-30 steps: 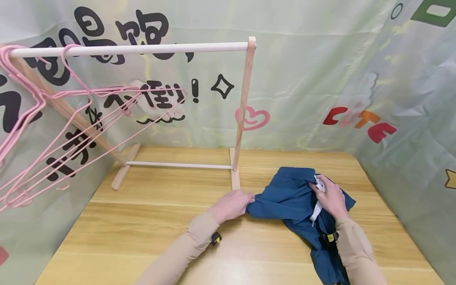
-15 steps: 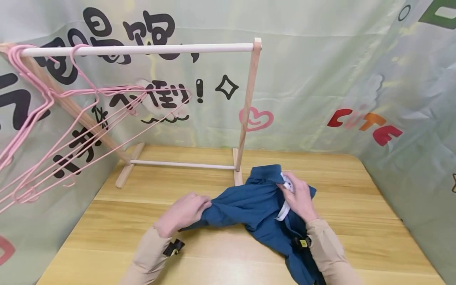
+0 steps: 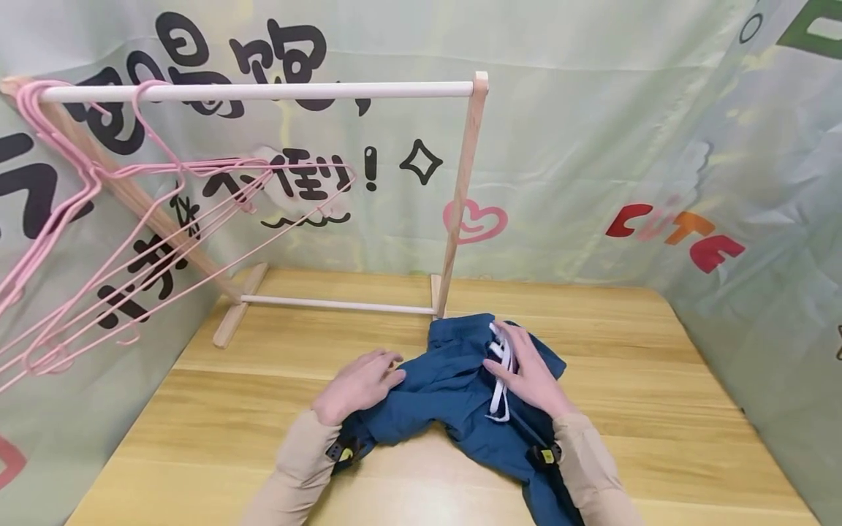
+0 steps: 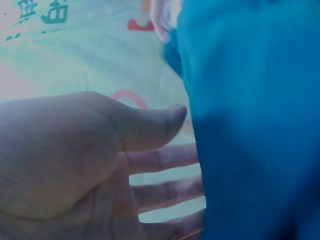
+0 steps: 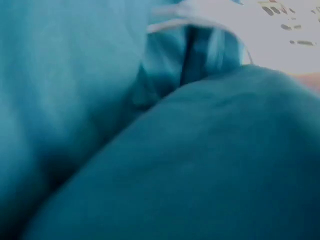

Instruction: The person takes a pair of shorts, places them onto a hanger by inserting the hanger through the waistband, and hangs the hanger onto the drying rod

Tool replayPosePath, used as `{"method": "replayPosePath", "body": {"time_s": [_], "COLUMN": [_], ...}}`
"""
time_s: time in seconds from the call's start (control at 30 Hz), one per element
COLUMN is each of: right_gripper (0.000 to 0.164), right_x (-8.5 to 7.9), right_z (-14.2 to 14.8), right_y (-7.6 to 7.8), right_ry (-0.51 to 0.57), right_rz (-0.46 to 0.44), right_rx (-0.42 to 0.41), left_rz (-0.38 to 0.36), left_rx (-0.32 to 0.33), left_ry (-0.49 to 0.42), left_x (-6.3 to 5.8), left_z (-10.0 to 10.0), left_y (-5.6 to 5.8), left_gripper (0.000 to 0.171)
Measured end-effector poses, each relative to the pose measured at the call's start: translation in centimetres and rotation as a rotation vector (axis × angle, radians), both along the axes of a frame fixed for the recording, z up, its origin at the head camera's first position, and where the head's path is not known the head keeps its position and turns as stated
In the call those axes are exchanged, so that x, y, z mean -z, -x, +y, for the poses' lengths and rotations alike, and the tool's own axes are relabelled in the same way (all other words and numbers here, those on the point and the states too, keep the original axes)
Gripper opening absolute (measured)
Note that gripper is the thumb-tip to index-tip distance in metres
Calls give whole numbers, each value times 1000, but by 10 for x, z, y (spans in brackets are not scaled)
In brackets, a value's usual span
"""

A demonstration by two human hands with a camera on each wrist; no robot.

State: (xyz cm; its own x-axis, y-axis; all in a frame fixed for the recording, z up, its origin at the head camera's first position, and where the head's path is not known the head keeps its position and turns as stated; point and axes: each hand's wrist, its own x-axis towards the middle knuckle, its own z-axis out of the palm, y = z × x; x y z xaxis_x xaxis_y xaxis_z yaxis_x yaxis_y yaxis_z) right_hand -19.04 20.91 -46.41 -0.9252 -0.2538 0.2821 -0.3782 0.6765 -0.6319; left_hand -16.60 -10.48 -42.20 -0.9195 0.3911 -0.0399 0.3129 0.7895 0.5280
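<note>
- Behind everything, a pale green printed fabric backdrop [image 3: 592,117] is hanging, and a light wood-grain table [image 3: 658,409] is spreading out in front of it.
- On the far left, a wooden rack with white rods [image 3: 309,90] is standing, with slim pink hangers [image 3: 177,167] hanging on its top rod.
- We are finding the dark blue cloth trousers [image 3: 421,402] lying crumpled between the two hands, near the rack's right post, one leg bending left, the other running to the near right.
- We are judging that post's foot a hazard: the waistband's far left corner is hiding its near end, so a sharp pull could be catching there.
- We are also minding the loose white drawstring [image 3: 497,395]: it is trailing at the right hand, and fingers could be snagging in it.
- Each leg is lying beneath or beside a wrist, so the black wrist cameras [image 3: 544,456] could be rumpling the cloth.
- The left hand [image 3: 358,386] is resting at the left leg, fingers loosely spread, thumb tip just beside the cloth, gripping nothing that we are seeing.
- The right hand [image 3: 529,372] is lying at the waistband, thumb and forefinger standing apart about the drawstring; whether it is pinching cloth, we cannot tell, as fabric is filling the right wrist view.
</note>
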Motion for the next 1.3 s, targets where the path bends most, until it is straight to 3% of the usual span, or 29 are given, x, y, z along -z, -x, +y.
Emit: {"method": "replayPosePath", "body": {"time_s": [0.1,0.23,0.37,0.47,0.73,1.0,1.17,1.3], "right_gripper": [61,39,34,37,43,54,58,52], "right_x": [3,5,6,5,3,7,6,4], "right_z": [9,17,23,29,46,55,56,57], "right_y": [-3,-5,-7,-9,-13,-13,-12,-13], "right_ry": [152,299,312,245,-27,-29,-27,-6], "right_rz": [47,127,98,26,-173,-306,-322,-300], "right_rx": [27,192,391,459,475,444,446,441], "left_rz": [-62,-90,-131,-155,-173,-73,-14,-24], "left_rx": [-32,-38,-39,-52,-79,-126,-142,-132], "left_ry": [-78,-150,-193,-205,-222,-218,-233,-275], "left_x": [-3,-2,2,6,17,30,35,32], "left_z": [15,34,49,57,66,70,72,71], "left_y": [10,27,44,55,78,83,85,84], "left_gripper": [48,56,61,64,65,51,42,37]}}
